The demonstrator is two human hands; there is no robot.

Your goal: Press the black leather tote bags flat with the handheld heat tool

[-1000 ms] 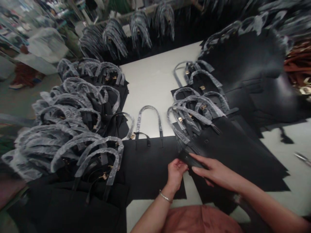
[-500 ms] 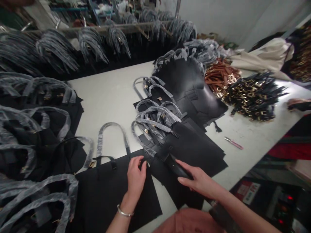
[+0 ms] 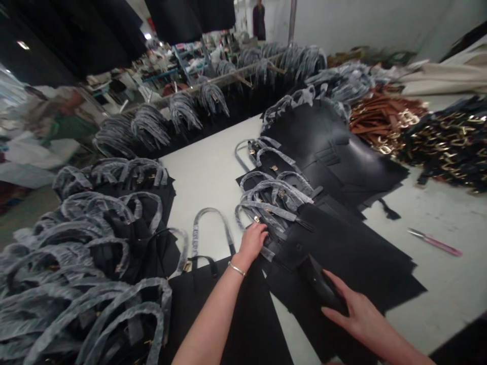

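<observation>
My left hand (image 3: 251, 243) is at the near edge of a pile of black pieces with plastic-wrapped bag handles (image 3: 272, 195). Its fingers are curled together and partly hidden, so what they pinch, if anything, is unclear. Under my left forearm lies a black tote bag (image 3: 251, 314), its wrapped handle (image 3: 211, 213) arched flat on the table. My right hand (image 3: 355, 309) grips a smooth black hand-sized object (image 3: 323, 286), its kind not clear, held over the stacked black panels (image 3: 353, 248).
Bags with wrapped handles (image 3: 87, 243) crowd the left of the white table (image 3: 201, 157). Brown straps (image 3: 380, 119) and black straps with gold buckles (image 3: 449, 142) lie at the right. A pink-handled tool (image 3: 436, 241) lies on the table. Behind, more handles hang on a rail (image 3: 228, 78).
My left hand has reached forward from the tote bag to the pile of wrapped handles. My right hand still holds the black object. The view has swung left and up.
</observation>
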